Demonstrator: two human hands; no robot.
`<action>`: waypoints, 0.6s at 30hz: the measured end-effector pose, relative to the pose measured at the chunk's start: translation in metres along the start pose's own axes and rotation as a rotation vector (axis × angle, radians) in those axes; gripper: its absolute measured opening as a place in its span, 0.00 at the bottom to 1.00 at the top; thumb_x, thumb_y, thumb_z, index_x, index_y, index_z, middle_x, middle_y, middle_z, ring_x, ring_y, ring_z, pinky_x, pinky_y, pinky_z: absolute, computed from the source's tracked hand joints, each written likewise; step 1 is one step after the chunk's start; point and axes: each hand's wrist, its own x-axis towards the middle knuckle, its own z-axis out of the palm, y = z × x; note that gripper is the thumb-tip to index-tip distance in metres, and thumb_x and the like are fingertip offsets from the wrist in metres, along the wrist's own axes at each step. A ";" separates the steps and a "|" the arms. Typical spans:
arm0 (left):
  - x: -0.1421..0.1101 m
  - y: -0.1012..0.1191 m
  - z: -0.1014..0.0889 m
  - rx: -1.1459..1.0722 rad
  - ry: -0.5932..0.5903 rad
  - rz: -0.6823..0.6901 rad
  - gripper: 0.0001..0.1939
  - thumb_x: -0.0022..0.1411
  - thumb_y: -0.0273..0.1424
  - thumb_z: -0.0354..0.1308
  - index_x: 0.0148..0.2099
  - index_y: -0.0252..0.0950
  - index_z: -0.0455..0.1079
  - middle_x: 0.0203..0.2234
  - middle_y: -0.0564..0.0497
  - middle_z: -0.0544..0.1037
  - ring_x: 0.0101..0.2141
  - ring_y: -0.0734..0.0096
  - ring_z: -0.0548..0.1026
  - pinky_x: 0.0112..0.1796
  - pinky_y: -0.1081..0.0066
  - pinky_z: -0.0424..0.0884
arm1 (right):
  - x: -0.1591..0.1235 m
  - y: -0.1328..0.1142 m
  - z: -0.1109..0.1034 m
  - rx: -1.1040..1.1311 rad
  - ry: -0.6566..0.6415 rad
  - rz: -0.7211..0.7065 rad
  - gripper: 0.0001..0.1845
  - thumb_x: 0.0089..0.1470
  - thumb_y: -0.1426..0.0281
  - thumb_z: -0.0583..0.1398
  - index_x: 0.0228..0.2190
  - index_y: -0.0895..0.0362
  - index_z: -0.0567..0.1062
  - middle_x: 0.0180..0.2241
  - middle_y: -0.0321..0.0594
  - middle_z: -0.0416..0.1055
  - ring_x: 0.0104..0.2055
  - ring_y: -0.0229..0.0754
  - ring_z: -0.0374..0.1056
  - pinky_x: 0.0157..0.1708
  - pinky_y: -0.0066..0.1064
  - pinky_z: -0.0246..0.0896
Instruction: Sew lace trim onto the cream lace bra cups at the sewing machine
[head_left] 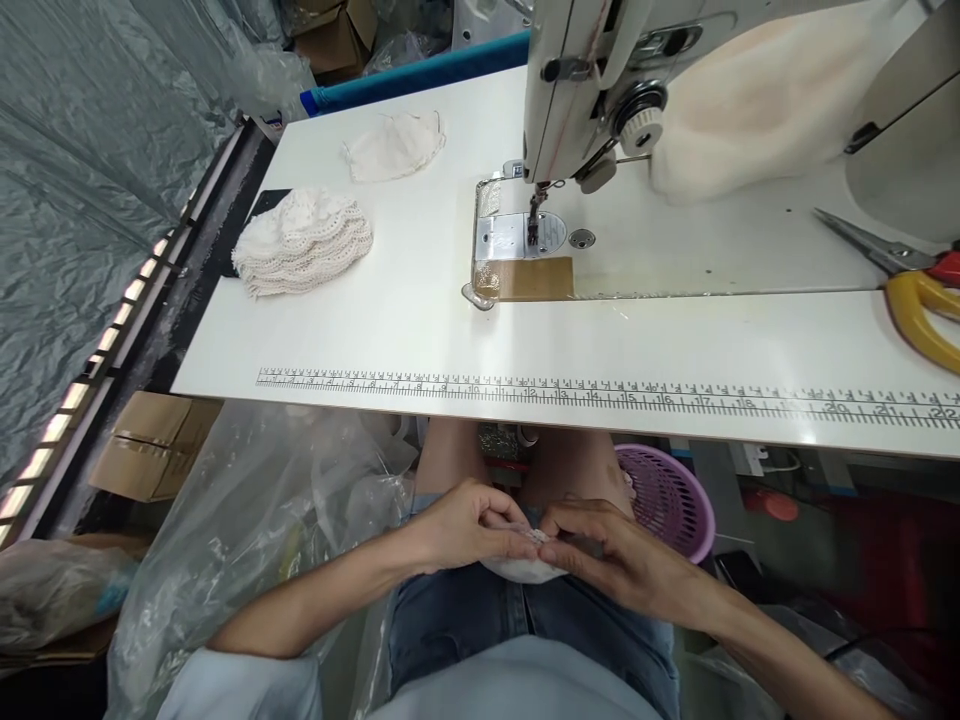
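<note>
Over my lap, below the table edge, both hands pinch a small piece of white fabric (525, 570) with a lacy edge. My left hand (484, 525) grips its left side between thumb and fingers. From the other side my right hand (607, 550) holds the same edge, its fingertips close to those of the left. Part of the fabric hangs below the fingers, and the rest is hidden by them. On the table to the left lie a stack of white lace-edged fabric pieces (304, 243) and a single white piece (396, 147) behind it.
A sewing machine (592, 110) stands on the white table (405, 330), which has a printed ruler along its front. Yellow-handled scissors (915, 285) lie at the right. Cream fabric (757, 100) rests behind the needle. Below are a purple basket (667, 505) and clear plastic sheeting (277, 510).
</note>
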 end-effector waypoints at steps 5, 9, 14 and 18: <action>0.004 0.008 0.005 -0.017 0.026 -0.038 0.22 0.41 0.44 0.67 0.29 0.28 0.74 0.16 0.55 0.69 0.19 0.83 0.60 0.22 0.78 0.53 | -0.003 0.005 -0.005 -0.004 0.017 -0.023 0.17 0.59 0.58 0.52 0.27 0.57 0.67 0.24 0.33 0.61 0.28 0.35 0.57 0.27 0.25 0.49; 0.008 0.011 0.006 -0.021 0.018 -0.068 0.22 0.37 0.44 0.69 0.28 0.29 0.75 0.18 0.54 0.71 0.20 0.81 0.62 0.23 0.77 0.55 | -0.001 0.011 -0.002 0.008 0.051 -0.087 0.18 0.60 0.59 0.51 0.25 0.57 0.67 0.23 0.32 0.60 0.28 0.35 0.58 0.28 0.25 0.50; 0.015 0.008 0.011 0.078 0.002 -0.053 0.22 0.36 0.44 0.69 0.24 0.28 0.73 0.15 0.55 0.69 0.19 0.81 0.61 0.22 0.77 0.53 | -0.018 0.006 -0.010 -0.143 0.017 -0.147 0.20 0.60 0.59 0.51 0.26 0.58 0.71 0.22 0.33 0.64 0.26 0.34 0.61 0.27 0.24 0.54; 0.027 0.013 0.009 0.142 -0.082 -0.067 0.24 0.31 0.44 0.71 0.22 0.29 0.69 0.11 0.60 0.62 0.16 0.85 0.55 0.20 0.78 0.47 | -0.057 -0.025 -0.068 -0.397 0.085 -0.146 0.16 0.58 0.59 0.54 0.28 0.57 0.73 0.26 0.36 0.71 0.30 0.37 0.66 0.33 0.26 0.59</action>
